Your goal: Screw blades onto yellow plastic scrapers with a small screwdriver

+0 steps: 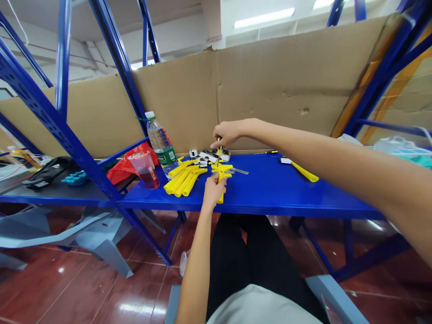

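My left hand (213, 189) is wrapped around a yellow plastic scraper handle (222, 168), pressing it near the front of the blue table. Above it, my right hand (228, 134) grips the black-and-yellow handle of a screwdriver (220, 148). The shaft points down at the wide head of the scraper handle; whether the tip sits on a screw is too small to see. A thin flat strip (240, 171) sticks out to the right beside that head. Left of my left hand lies a pile of several similar yellow handles (185, 179). Behind them are small black-and-white pieces (208, 156).
A large water bottle (162, 146) and a pink cup (145, 172) stand left, by a red plastic bag (123, 167). One yellow-handled scraper (304, 172) lies right on the blue table (263, 193). Cardboard (270, 90) walls the back; blue posts (111, 58) rise at left.
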Demonstrator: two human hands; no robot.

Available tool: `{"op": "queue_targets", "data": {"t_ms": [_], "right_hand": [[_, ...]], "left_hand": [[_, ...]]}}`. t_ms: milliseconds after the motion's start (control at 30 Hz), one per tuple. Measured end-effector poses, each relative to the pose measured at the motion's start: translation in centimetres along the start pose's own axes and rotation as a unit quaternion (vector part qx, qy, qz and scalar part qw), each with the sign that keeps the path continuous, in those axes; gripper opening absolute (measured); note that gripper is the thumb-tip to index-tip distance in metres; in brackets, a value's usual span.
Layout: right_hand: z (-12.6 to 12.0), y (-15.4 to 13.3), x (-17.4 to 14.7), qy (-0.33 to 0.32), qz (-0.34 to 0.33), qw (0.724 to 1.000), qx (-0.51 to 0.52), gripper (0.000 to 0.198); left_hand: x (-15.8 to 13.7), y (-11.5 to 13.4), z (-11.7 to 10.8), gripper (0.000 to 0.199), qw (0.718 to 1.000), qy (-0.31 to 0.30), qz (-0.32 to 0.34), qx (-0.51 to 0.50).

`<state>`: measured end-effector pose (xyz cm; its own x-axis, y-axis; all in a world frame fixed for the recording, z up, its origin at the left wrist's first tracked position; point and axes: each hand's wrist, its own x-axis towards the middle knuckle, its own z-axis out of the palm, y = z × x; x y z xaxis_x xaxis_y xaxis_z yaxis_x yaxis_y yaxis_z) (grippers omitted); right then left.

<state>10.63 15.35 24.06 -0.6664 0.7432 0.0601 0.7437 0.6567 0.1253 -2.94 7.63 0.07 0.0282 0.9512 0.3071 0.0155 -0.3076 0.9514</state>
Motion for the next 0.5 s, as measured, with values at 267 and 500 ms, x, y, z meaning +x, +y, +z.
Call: {"op": "queue_targets", "data": {"t_ms": [267,500], "right_hand": [[-0.10,-0.47,-0.32,0.002,-0.024,1.000,0.006,0.037],[-0.01,-0.05,-0.49,0.018,-0.054,0.998,0.037,0.042]], "left_hand": [[0.04,-0.02,-0.14,0.021,1.000,0.001,0.005,0.016],[0.09,0.01,-0.07,0.018,1.000,-0.007,0.005,0.016]]}}
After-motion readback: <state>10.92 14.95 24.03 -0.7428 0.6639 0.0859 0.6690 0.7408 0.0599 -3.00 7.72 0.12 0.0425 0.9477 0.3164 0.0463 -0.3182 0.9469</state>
